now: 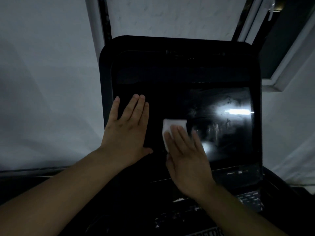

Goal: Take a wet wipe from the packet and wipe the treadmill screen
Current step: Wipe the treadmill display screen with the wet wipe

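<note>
We press the wet wipe [172,124] flat beneath our right hand's [187,160] straight fingers [181,136] mid treadmill screen [226,133], smears showing toward 3 o'clock, while our left hand [127,128], likewise outstretched and holding nothing, apparently braces the panel at 9 o'clock.

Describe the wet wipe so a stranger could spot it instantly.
Find the big black treadmill screen in mid-view. Near its centre the right hand presses flat on the wet wipe. It is a solid white rectangle, unlike the streaky glare to its right.
</note>
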